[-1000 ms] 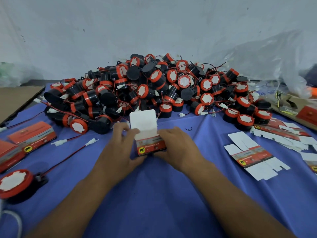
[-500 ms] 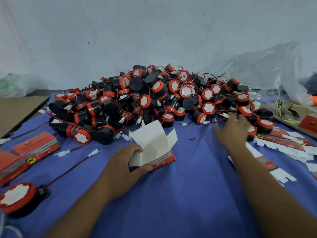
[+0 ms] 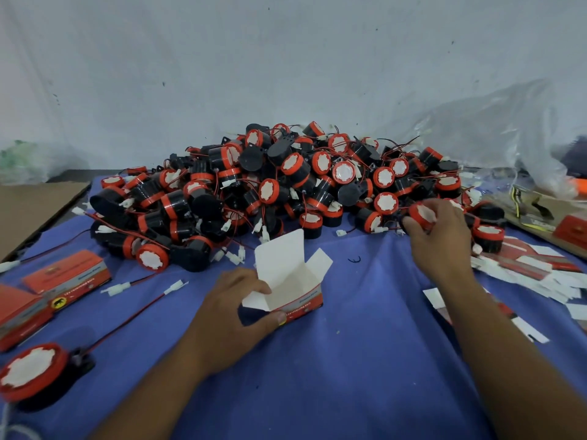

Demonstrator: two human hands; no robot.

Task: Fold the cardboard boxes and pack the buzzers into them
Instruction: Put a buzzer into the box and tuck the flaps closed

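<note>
Since the last frame the right hand (image 3: pixel 441 239) has reached the pile (image 3: pixel 286 185), far right. Its fingers curl round one buzzer (image 3: pixel 420 213): black drum, red rim, white face. The left hand (image 3: pixel 235 315) pinches the box (image 3: pixel 292 287) mid bench (image 3: pixel 349 360), steadying it mouth-up, flaps open, probably for loading. Thin white-lined card.

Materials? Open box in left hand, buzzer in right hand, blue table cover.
The open box: thin paperboard, matte white inside, printed orange outside; flaps hold crisp creases. The buzzer: likely moulded plastic, orange rim, black body, slight sheen; the white face may be a paper sticker. The blue cover: cloth, matte, with soft wrinkles.
</note>
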